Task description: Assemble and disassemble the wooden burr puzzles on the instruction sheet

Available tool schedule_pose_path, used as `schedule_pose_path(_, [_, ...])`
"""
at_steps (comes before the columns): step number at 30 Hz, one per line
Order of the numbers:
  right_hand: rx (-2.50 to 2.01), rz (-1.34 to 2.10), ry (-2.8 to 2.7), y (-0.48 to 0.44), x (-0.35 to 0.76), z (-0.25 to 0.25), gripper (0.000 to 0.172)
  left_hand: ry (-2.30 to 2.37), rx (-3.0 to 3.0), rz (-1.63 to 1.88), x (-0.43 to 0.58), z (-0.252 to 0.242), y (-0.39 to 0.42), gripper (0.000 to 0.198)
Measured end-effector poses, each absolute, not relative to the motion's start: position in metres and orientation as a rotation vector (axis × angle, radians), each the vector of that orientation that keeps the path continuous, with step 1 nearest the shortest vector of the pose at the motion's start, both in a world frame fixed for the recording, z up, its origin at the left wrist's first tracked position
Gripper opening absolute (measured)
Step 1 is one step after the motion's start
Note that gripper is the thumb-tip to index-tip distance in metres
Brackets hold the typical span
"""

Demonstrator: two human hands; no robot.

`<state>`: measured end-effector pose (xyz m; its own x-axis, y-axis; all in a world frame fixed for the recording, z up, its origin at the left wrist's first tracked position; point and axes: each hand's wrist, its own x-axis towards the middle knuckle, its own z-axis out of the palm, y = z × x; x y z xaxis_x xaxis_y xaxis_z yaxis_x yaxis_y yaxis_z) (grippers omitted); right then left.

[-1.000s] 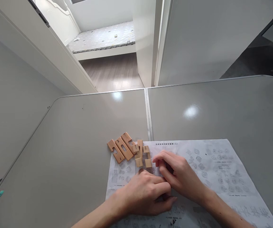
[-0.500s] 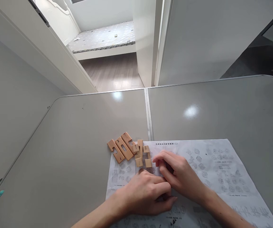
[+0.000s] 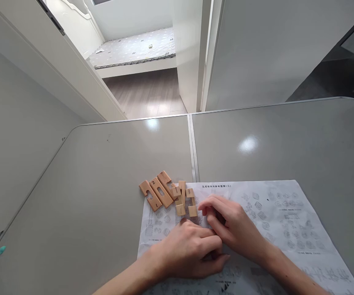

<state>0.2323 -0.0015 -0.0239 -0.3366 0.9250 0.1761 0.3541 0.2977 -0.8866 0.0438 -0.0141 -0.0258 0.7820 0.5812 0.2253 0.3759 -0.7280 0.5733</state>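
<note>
My left hand (image 3: 192,249) rests on a printed paper sheet (image 3: 290,221), its fingers curled inward and nothing visible in them. Beside it, my right hand (image 3: 230,219) lies with loosely bent fingers, close to or touching the left one; its palm is partly hidden. Just beyond my fingers are several wooden puzzle pieces. Three darker flat pieces lie side by side: one with a notch (image 3: 150,195), a slotted one marked 2 (image 3: 161,191) and another notched one (image 3: 166,181). Right of them, smaller pale numbered pieces (image 3: 181,209) sit clustered at the sheet's upper left edge.
The grey table (image 3: 118,172) has a metal seam (image 3: 192,147) running through its middle. Behind it, a doorway with a white door (image 3: 189,53) opens onto a room with a bed (image 3: 133,49). Walls stand at the left and at the back right.
</note>
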Motion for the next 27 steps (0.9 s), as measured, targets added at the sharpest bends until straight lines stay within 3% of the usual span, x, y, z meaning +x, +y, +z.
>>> schedule_pose_path(27, [-1.151,0.997,-1.849,-0.0007,0.2324,-0.0231,0.023,0.703,2.420,0.634,0.0451,-0.0247,-0.0136,0.030])
